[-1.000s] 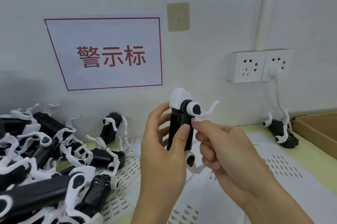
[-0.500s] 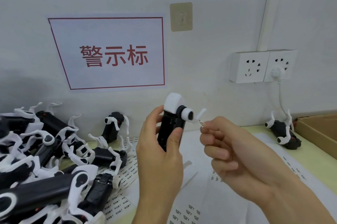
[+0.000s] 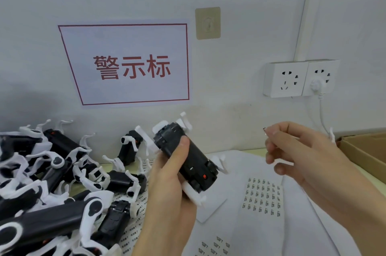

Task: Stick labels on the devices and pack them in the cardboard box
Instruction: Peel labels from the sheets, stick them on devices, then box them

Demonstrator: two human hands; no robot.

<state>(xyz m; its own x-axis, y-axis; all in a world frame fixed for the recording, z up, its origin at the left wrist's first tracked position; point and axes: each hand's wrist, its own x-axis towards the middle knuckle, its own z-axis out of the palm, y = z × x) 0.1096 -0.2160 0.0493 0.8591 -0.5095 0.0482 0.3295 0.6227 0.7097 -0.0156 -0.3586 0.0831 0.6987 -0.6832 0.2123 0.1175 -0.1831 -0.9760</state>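
While the left hand (image 3: 167,189) grips one black-and-white device (image 3: 186,157) at the centre of the frame, its fingers and thumb curled round the body and the device tilted with its dark face turned up and to the right, the right hand (image 3: 300,151) hangs just right of it, apart from the device. Its thumb and forefinger are pinched together on something tiny and dark at their tips, likely a label (image 3: 264,129), though it is too small to be sure. Labelling looks to be the step in hand. Next, the pinched piece would need carrying leftward onto a flat part of the dark body and pressing down. More devices lie heaped at the lower left (image 3: 52,193), label sheets (image 3: 261,197) cover the surface at lower centre, and the cardboard box (image 3: 363,151) waits at the right edge.
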